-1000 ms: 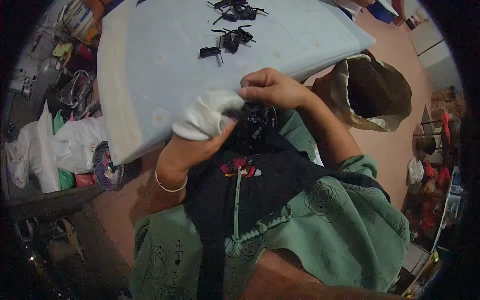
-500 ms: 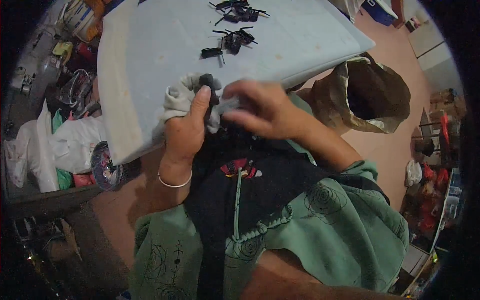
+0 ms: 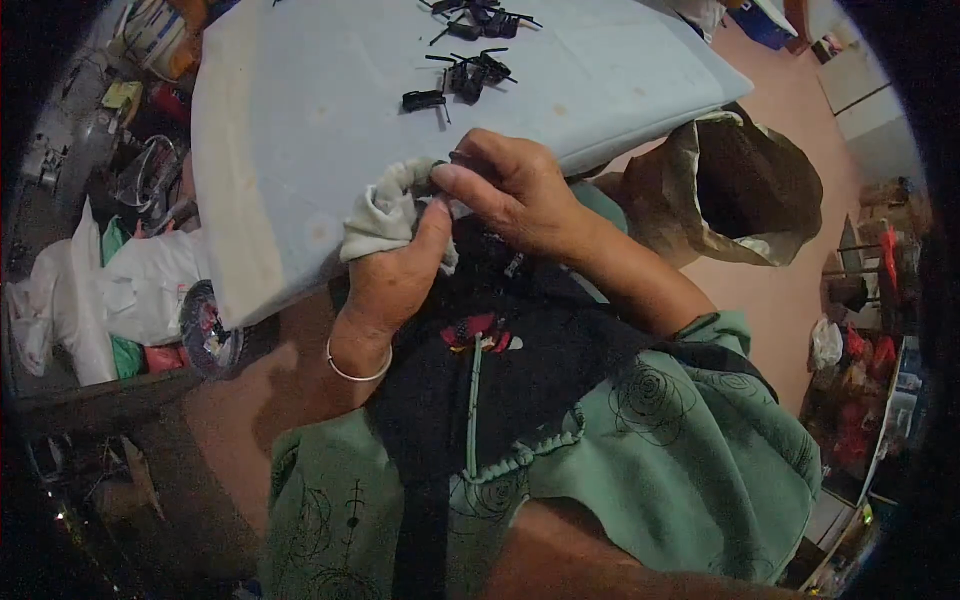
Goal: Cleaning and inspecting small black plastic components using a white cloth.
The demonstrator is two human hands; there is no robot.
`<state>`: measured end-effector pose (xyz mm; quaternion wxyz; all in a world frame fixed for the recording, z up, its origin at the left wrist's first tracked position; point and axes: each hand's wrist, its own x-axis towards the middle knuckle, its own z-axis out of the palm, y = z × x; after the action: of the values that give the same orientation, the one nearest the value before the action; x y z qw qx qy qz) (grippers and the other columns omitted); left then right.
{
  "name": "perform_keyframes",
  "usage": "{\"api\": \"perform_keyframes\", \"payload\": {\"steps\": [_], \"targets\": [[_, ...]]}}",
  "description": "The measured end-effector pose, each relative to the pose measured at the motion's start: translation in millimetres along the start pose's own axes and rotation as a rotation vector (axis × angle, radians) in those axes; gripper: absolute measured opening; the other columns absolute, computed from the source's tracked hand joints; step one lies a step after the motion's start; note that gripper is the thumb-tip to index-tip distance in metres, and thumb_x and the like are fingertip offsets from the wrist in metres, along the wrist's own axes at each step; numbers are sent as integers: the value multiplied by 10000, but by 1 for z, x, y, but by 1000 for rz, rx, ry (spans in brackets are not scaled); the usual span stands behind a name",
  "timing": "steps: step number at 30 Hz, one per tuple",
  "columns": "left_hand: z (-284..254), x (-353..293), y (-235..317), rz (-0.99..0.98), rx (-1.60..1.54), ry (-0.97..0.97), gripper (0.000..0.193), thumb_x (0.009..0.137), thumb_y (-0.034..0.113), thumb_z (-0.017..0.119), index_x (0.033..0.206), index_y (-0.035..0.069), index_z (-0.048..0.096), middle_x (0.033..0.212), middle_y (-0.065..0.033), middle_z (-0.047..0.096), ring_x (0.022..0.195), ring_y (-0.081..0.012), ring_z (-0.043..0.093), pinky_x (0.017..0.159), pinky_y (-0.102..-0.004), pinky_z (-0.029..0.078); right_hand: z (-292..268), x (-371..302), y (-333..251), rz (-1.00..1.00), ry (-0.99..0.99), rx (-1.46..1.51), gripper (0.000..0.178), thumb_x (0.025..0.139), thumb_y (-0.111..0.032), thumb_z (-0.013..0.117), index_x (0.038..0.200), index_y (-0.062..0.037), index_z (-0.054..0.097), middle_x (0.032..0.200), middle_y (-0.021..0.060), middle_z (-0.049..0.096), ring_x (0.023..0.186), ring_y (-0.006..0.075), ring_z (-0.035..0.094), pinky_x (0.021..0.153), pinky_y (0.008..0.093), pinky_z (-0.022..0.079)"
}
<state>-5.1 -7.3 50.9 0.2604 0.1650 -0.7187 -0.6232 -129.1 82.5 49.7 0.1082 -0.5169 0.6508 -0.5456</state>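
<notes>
Over the table's near edge, my left hand [image 3: 395, 280] is closed around a bunched off-white cloth [image 3: 378, 222], its thumb pressing on the cloth's right side. My right hand [image 3: 530, 195] meets it there, thumb and index finger pinched on a small dark piece [image 3: 460, 157] at the cloth's upper right end. Most of that piece is hidden by the fingers, so its kind is unclear. Beyond my hands, small black parts with thin prongs [image 3: 470, 78] lie in a loose pile on the pale table cover [image 3: 300, 120]. A second pile of black parts [image 3: 485, 20] lies farther off.
Right of the table stands an open brown sack [image 3: 680, 190]. White plastic bags [image 3: 155, 285] and a round clear-rimmed item [image 3: 212, 330] crowd the left side. A blue cooler box [image 3: 762, 25] sits at the far right, and shelves with goods [image 3: 865, 370] line the right.
My right hand, blurred and spread before, now pinches at the cloth's end. My left hand has tilted rightward with the cloth, and the dark piece under its thumb is now mostly covered.
</notes>
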Motion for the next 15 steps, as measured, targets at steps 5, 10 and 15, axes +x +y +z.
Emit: {"api": "perform_keyframes", "payload": {"steps": [5, 10, 15], "targets": [[3, 1, 2, 46, 18, 73, 188, 795, 9, 519, 982, -9, 531, 792, -32, 559, 595, -64, 505, 520, -207, 428, 0, -6, 2, -46, -123, 30, 262, 882, -186, 485, 710, 11, 476, 544, 56, 402, 539, 104, 372, 492, 271, 355], [1, 4, -16, 413, 326, 152, 205, 760, -15, 524, 964, -18, 541, 799, -108, 576, 677, -181, 549, 594, -272, 448, 6, -6, -9, 185, -208, 154, 288, 908, -206, 439, 713, 3, 475, 582, -11, 398, 587, 66, 348, 507, 257, 350], [0, 8, -10, 732, 756, 148, 201, 742, -13, 530, 942, -25, 541, 834, -169, 570, 730, -282, 567, 654, -336, 458, 24, -10, 3, 245, -106, 255, 296, 916, -223, 423, 718, -10, 482, 607, -45, 382, 593, 47, 339, 517, 239, 344]]}}
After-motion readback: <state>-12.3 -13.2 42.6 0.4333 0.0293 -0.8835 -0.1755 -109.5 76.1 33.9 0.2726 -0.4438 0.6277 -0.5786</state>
